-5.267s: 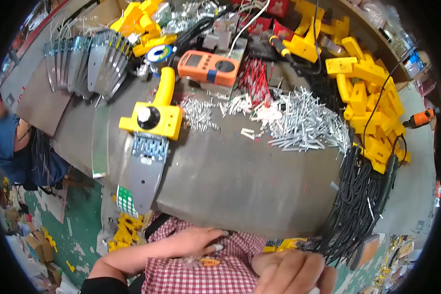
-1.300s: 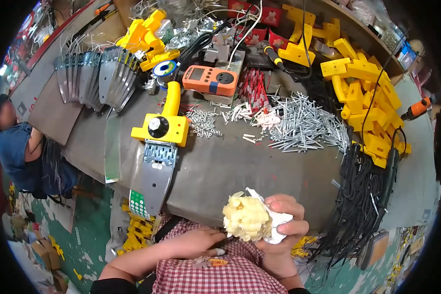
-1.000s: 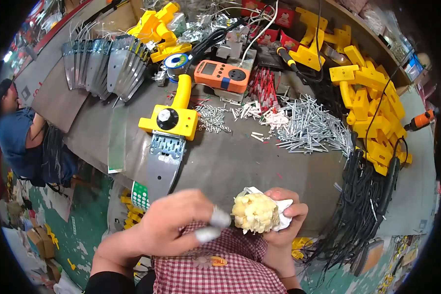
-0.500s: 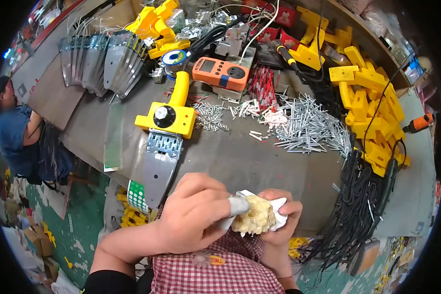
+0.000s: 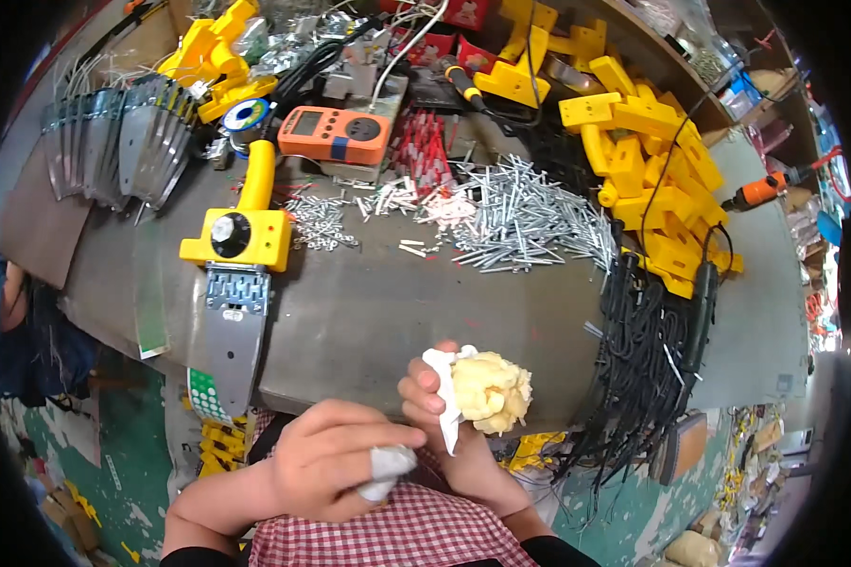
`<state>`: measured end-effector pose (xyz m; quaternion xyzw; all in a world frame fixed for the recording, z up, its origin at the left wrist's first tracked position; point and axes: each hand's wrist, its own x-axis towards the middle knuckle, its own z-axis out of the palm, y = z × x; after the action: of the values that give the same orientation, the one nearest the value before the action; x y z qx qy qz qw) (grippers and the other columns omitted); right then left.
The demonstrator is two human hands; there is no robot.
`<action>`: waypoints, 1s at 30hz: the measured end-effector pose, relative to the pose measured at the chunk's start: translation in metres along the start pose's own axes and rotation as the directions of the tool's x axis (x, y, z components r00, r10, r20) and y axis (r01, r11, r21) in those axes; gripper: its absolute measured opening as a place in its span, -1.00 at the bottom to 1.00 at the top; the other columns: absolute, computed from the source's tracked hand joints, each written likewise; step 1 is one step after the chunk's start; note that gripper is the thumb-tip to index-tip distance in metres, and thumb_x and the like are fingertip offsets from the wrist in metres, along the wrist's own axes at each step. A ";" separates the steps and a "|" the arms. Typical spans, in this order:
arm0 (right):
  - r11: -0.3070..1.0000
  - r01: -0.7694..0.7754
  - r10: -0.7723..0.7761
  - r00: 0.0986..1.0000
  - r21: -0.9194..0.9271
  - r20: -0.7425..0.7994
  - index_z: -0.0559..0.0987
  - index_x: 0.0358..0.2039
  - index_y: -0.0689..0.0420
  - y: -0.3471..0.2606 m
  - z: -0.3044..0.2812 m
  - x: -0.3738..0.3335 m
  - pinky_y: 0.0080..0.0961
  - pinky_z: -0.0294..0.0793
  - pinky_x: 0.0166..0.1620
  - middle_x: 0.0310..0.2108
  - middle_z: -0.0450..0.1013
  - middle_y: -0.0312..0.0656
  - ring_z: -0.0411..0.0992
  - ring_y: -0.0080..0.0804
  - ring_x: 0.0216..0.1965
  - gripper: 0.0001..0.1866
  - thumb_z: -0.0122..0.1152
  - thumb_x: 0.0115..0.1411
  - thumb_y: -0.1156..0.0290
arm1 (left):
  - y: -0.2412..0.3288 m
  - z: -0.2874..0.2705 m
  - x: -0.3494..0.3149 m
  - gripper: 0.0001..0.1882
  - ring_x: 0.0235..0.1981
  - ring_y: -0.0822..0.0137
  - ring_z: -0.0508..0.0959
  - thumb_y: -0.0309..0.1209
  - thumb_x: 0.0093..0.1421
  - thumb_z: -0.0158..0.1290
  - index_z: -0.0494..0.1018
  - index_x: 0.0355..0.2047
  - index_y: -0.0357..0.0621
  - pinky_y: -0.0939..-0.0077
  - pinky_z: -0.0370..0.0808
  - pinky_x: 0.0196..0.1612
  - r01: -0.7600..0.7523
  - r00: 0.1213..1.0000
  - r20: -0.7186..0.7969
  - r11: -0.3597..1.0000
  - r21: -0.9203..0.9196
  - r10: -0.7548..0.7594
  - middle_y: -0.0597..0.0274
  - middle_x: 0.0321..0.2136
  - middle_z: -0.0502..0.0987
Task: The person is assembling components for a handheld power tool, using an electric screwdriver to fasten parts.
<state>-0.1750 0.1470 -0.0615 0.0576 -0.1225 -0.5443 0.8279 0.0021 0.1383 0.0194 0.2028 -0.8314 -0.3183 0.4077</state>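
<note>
My right hand (image 5: 432,402) grips a pale yellow, lumpy food-like piece (image 5: 494,389) by a crumpled white wrapper (image 5: 451,380). The lump stands out above the wrapper, in front of the bench edge. Left of it and apart from it is my left hand (image 5: 336,463), its fingers curled inward and a grey-white cover (image 5: 389,468) on a finger. Whatever those fingers hold, if anything, is hidden. Beyond that hand lies a yellow-handled tool (image 5: 241,239) with a black dial and a flat grey metal plate (image 5: 232,345) overhanging the bench edge.
An orange meter (image 5: 336,134) lies at the back of the bench (image 5: 350,321). Right of it are piles of silver screws or pins (image 5: 529,219), yellow plastic handles (image 5: 648,170) and black cables (image 5: 633,350). Metal plates (image 5: 151,142) stand at the left, near a seated person (image 5: 28,321).
My left hand has drawn away from the lumpy piece, down and left. My right hand has turned the piece, so the wrapper now shows on its left. The whole view has shifted.
</note>
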 end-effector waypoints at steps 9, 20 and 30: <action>0.986 0.042 -0.052 0.997 -0.159 -0.061 0.33 -0.09 0.01 0.033 0.021 -0.003 -0.64 0.28 -0.33 -0.29 0.30 -0.10 0.27 -0.35 -0.33 -0.72 -0.06 0.19 0.26 | 0.003 0.011 0.012 -0.59 -0.30 0.24 0.47 -0.41 -0.26 0.25 0.48 -0.31 -0.18 0.47 0.40 -0.28 -0.097 0.974 -0.189 0.984 0.151 0.125 0.22 -0.31 0.48; 0.833 0.073 -0.225 0.950 -0.548 -0.217 0.30 -0.09 0.09 0.004 -0.006 -0.018 -0.32 0.45 -0.17 -0.14 0.28 0.10 0.33 -0.13 -0.13 -0.44 0.28 -0.05 0.15 | -0.006 0.002 0.002 -0.35 -0.31 0.20 0.44 -0.38 -0.15 0.21 0.24 -0.03 -0.28 0.38 0.37 -0.21 0.119 0.959 -0.226 0.968 -0.223 -0.170 0.09 -0.32 0.45; -0.254 0.482 -0.206 0.820 -0.839 0.534 0.37 -0.37 0.00 0.016 0.066 -0.012 -0.21 0.38 -0.11 -0.17 0.38 -0.09 0.36 -0.10 -0.13 -0.66 0.33 -0.15 0.45 | -0.024 0.014 -0.063 -0.42 -0.20 0.30 0.37 -0.45 0.05 0.01 0.07 0.07 -0.25 0.40 0.32 -0.12 0.276 0.858 -0.274 0.840 -0.467 -0.435 0.06 -0.18 0.33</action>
<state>-0.1828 0.1670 0.0037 -0.5930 0.2672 -0.6602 0.3758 0.0291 0.1637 -0.0383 0.3220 -0.5998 -0.5134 0.5225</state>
